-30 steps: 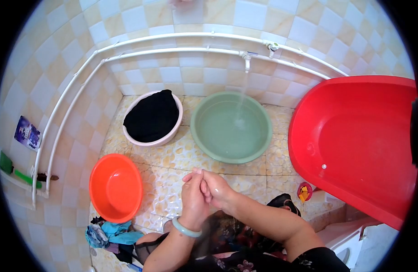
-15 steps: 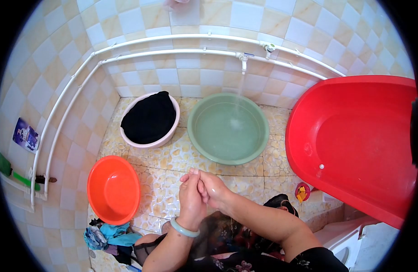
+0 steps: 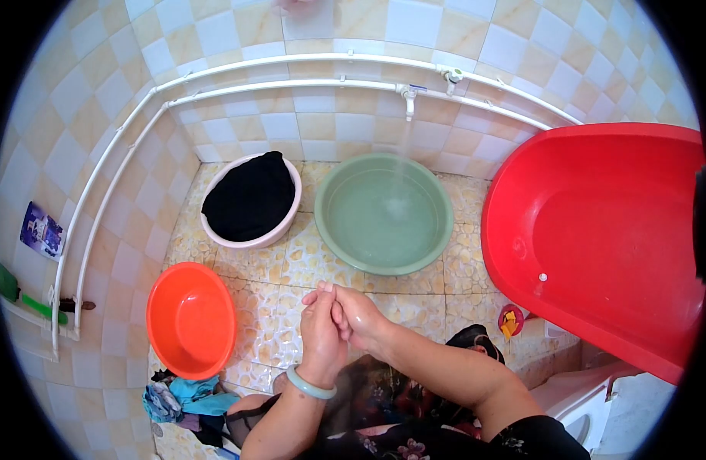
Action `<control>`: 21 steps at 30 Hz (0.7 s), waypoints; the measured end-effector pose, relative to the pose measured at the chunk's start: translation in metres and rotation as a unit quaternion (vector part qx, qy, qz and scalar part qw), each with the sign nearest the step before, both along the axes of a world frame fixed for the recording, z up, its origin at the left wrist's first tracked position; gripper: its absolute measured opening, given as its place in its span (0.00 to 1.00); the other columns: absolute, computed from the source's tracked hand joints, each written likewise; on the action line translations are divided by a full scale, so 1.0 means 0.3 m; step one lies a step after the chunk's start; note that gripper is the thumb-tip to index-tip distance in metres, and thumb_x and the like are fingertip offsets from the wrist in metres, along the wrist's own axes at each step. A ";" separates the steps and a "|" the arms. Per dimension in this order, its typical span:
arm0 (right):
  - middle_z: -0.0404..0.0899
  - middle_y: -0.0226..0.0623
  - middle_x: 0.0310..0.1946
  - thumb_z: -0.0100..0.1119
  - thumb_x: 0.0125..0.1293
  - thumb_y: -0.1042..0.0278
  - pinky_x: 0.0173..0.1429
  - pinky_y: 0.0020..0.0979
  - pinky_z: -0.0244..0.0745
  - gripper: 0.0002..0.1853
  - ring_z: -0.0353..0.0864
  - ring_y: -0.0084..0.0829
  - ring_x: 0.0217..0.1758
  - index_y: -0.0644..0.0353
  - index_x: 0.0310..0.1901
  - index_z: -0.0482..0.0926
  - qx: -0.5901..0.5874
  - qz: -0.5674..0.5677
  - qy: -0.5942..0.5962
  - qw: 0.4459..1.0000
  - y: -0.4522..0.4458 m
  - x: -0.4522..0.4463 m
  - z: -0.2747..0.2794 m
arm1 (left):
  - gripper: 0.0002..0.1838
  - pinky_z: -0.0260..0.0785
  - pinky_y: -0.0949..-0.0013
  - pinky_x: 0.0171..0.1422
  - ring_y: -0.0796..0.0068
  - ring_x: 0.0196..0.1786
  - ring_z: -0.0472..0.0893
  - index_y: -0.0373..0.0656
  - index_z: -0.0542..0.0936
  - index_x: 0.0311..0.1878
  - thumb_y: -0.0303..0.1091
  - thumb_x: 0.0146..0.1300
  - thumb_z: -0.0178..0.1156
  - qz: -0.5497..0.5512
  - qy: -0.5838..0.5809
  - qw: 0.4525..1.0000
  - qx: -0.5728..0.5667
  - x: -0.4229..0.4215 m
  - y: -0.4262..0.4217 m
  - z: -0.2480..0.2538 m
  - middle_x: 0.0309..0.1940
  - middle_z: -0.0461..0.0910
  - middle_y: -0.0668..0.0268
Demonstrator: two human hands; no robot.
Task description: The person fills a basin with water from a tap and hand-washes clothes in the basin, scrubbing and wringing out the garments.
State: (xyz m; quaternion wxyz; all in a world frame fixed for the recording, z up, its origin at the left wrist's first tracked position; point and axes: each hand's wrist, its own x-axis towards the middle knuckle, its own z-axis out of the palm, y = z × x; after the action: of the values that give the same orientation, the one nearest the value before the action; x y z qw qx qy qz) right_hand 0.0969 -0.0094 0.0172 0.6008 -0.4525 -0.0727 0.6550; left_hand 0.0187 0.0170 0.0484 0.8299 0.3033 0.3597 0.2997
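My left hand (image 3: 322, 337) and my right hand (image 3: 358, 316) are clasped together above the tiled floor, their fingers folded against each other. A pale green bangle (image 3: 310, 386) circles my left wrist. Just beyond my hands stands a green basin (image 3: 384, 215) holding water, and a stream runs into it from a white tap (image 3: 409, 106). Dark cloth (image 3: 249, 197) fills a pale pink basin (image 3: 273, 236) to its left. Nearer on the left is an orange basin (image 3: 192, 320). Whether anything lies between my palms is hidden.
A large red tub (image 3: 598, 230) takes up the right side. Crumpled clothes (image 3: 188, 402) lie below the orange basin. White pipes (image 3: 269, 63) run along the tiled wall. A small red container (image 3: 511, 321) sits beside the tub, and a green brush (image 3: 42, 305) is at the left wall.
The whole view has shifted slightly. My hands stay clasped in nearly the same pose, and water keeps running into the green basin.
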 end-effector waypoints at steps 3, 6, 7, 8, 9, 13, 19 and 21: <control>0.70 0.28 0.16 0.41 0.73 0.50 0.12 0.18 0.53 0.24 0.59 0.18 0.10 0.65 0.44 0.77 0.011 0.005 -0.011 1.000 0.000 0.001 0.020 | 0.26 0.51 0.74 0.20 0.79 0.15 0.60 0.50 0.63 0.16 0.49 0.71 0.49 -0.029 -0.018 0.999 0.009 -0.013 0.012 -0.043 0.12 0.61 0.72; 0.69 0.27 0.16 0.41 0.73 0.50 0.13 0.19 0.53 0.23 0.59 0.18 0.11 0.65 0.44 0.77 -0.006 0.000 0.000 1.000 0.001 0.002 0.012 | 0.24 0.52 0.75 0.19 0.79 0.15 0.61 0.49 0.64 0.17 0.46 0.71 0.49 -0.022 0.002 0.999 0.025 -0.013 0.012 -0.042 0.12 0.62 0.72; 0.69 0.27 0.16 0.41 0.73 0.50 0.13 0.19 0.53 0.23 0.59 0.18 0.11 0.65 0.44 0.77 -0.006 -0.002 0.001 1.000 0.003 0.001 0.006 | 0.22 0.53 0.75 0.19 0.79 0.15 0.61 0.49 0.66 0.18 0.43 0.71 0.49 -0.015 0.020 0.999 0.043 -0.012 0.009 -0.032 0.12 0.63 0.72; 0.69 0.27 0.15 0.41 0.73 0.50 0.13 0.18 0.52 0.23 0.59 0.18 0.11 0.65 0.44 0.77 -0.006 -0.005 0.002 1.000 0.005 -0.001 -0.001 | 0.21 0.53 0.75 0.19 0.79 0.14 0.62 0.48 0.67 0.18 0.40 0.70 0.49 -0.008 0.038 0.997 0.060 -0.011 0.009 -0.026 0.12 0.63 0.72; 0.69 0.27 0.15 0.42 0.73 0.50 0.13 0.18 0.52 0.23 0.59 0.18 0.11 0.65 0.44 0.77 -0.006 -0.008 0.003 1.000 0.007 -0.001 -0.004 | 0.22 0.53 0.75 0.19 0.79 0.15 0.62 0.48 0.66 0.18 0.43 0.71 0.49 -0.012 0.022 0.999 0.041 -0.010 0.011 -0.024 0.12 0.63 0.72; 0.71 0.29 0.18 0.46 0.71 0.52 0.19 0.22 0.60 0.21 0.64 0.20 0.15 0.64 0.43 0.78 0.025 -0.013 -0.002 1.000 0.008 0.027 0.007 | 0.23 0.54 0.75 0.22 0.79 0.18 0.63 0.48 0.67 0.20 0.48 0.71 0.50 -0.031 -0.040 0.999 0.006 -0.008 0.025 -0.010 0.15 0.66 0.70; 0.79 0.39 0.42 0.53 0.68 0.57 0.51 0.32 0.73 0.16 0.78 0.32 0.47 0.60 0.49 0.75 0.029 -0.122 -0.072 0.990 0.014 0.178 0.020 | 0.11 0.60 0.78 0.29 0.80 0.25 0.69 0.43 0.73 0.37 0.40 0.70 0.50 0.066 -0.141 0.987 0.036 -0.060 0.125 0.089 0.33 0.75 0.67; 0.79 0.40 0.42 0.51 0.68 0.61 0.49 0.35 0.76 0.15 0.79 0.32 0.44 0.61 0.51 0.73 0.036 -0.164 -0.079 0.983 0.032 0.293 0.019 | 0.09 0.61 0.78 0.29 0.81 0.26 0.69 0.43 0.74 0.41 0.38 0.71 0.50 0.110 -0.170 0.979 0.031 -0.093 0.176 0.120 0.37 0.75 0.67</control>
State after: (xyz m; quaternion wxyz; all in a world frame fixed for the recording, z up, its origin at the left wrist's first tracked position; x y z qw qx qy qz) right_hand 0.1849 0.0001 0.0229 0.7080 -0.4868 -0.0680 0.5071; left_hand -0.0091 0.0699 0.0845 0.8312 0.2317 0.2351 0.4474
